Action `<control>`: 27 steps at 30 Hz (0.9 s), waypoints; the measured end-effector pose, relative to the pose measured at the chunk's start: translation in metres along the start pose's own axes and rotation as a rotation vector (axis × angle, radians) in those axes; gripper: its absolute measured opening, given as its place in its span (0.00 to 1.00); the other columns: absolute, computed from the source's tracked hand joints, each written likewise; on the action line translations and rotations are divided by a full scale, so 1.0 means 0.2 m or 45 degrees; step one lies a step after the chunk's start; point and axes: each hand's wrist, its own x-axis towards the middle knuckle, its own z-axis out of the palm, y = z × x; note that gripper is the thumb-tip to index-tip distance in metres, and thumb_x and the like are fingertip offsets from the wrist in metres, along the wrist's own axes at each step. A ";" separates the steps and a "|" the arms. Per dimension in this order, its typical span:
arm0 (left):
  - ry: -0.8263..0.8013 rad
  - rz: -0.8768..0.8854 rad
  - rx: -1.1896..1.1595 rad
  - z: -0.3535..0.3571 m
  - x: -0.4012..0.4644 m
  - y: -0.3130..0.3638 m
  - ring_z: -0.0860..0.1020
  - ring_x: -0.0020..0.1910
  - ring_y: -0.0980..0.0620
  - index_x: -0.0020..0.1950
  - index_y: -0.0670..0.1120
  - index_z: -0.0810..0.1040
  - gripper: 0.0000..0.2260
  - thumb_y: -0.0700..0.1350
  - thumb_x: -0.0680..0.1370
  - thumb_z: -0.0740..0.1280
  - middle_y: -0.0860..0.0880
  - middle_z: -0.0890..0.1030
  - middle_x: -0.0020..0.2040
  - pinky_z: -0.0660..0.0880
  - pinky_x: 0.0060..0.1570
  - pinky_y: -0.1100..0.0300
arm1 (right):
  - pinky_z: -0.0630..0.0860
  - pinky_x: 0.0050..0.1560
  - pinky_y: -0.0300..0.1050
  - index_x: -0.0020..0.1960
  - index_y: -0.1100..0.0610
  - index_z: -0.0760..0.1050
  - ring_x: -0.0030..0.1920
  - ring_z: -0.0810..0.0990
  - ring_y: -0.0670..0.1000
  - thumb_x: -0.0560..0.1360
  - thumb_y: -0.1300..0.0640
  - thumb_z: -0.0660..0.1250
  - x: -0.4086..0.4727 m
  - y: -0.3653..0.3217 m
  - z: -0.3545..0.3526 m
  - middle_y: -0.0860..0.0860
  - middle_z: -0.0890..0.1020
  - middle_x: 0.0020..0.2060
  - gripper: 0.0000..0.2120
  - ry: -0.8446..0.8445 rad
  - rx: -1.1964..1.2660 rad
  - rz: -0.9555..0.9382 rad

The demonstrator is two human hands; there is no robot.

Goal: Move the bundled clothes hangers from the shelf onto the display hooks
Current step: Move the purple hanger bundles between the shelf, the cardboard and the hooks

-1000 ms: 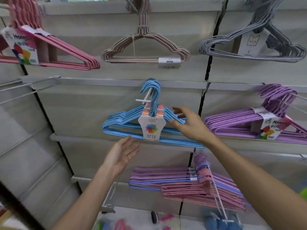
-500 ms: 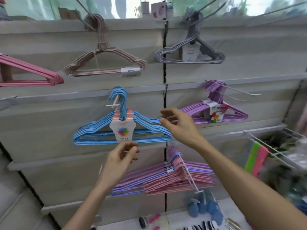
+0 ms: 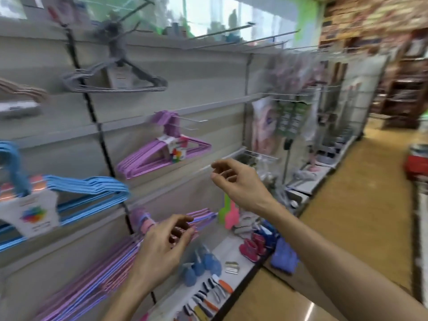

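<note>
1. Left hand [image 3: 162, 246]: nearest item. We recorded its grip as loosely curled and holding nothing, fingers hovering in front of the lowest bundle; we judged it idle between loads.
2. Right hand [image 3: 236, 181]: raised further out, grip likewise loosely curled and empty, fingertips near the wall panel but apart from any hanger.
3. Pink-and-purple hanger bundle [image 3: 92, 274]: hung low on the wall just behind the left hand, long axis running along the panel, rising toward the right of the view; motion blur hid its hook.
4. Blue hanger bundle [image 3: 88, 193]: already on a display hook at the left edge, hook end up, label card facing us, long axis along the wall. We judged this placement lets the card be read from the aisle.
5. Purple hanger bundle [image 3: 162, 154]: on its own display hook [image 3: 192, 120], well beyond, hook end up, same lengthwise lie.
6. Grey hanger bundle [image 3: 115, 82]: highest and farthest, hung alike.
7. Bottom shelf [image 3: 234, 249]: carried small assorted goods; we could not tell whether any bundle remained there.
</note>
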 end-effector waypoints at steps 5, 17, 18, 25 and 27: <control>-0.179 0.169 -0.106 0.31 0.15 0.21 0.80 0.42 0.58 0.53 0.61 0.78 0.07 0.50 0.77 0.70 0.63 0.82 0.45 0.77 0.41 0.62 | 0.79 0.47 0.43 0.58 0.55 0.80 0.42 0.81 0.44 0.77 0.54 0.71 -0.15 0.13 -0.42 0.44 0.82 0.44 0.11 0.213 -0.174 0.093; -0.479 0.420 -0.232 1.05 0.45 0.62 0.80 0.44 0.59 0.56 0.54 0.79 0.08 0.49 0.78 0.70 0.60 0.81 0.45 0.78 0.41 0.58 | 0.79 0.46 0.39 0.59 0.57 0.79 0.45 0.82 0.46 0.78 0.53 0.70 -0.36 0.53 -1.22 0.49 0.83 0.48 0.12 0.492 -0.395 0.271; -0.493 0.435 -0.228 1.10 0.47 0.65 0.80 0.44 0.59 0.56 0.54 0.79 0.07 0.50 0.78 0.69 0.61 0.81 0.45 0.78 0.40 0.59 | 0.79 0.46 0.37 0.59 0.57 0.79 0.45 0.82 0.45 0.78 0.53 0.70 -0.36 0.56 -1.27 0.49 0.83 0.48 0.12 0.507 -0.404 0.270; -0.585 0.421 -0.197 1.42 0.65 0.76 0.79 0.47 0.60 0.56 0.54 0.80 0.07 0.48 0.79 0.69 0.61 0.81 0.46 0.74 0.41 0.69 | 0.78 0.43 0.34 0.59 0.56 0.80 0.45 0.81 0.45 0.78 0.54 0.70 -0.30 0.85 -1.55 0.48 0.83 0.46 0.11 0.524 -0.411 0.283; -0.603 0.404 -0.183 1.51 0.71 0.78 0.79 0.47 0.61 0.55 0.54 0.80 0.06 0.48 0.79 0.69 0.61 0.81 0.46 0.74 0.42 0.69 | 0.78 0.43 0.33 0.59 0.57 0.79 0.45 0.81 0.44 0.78 0.54 0.69 -0.29 0.94 -1.62 0.48 0.83 0.47 0.12 0.513 -0.409 0.296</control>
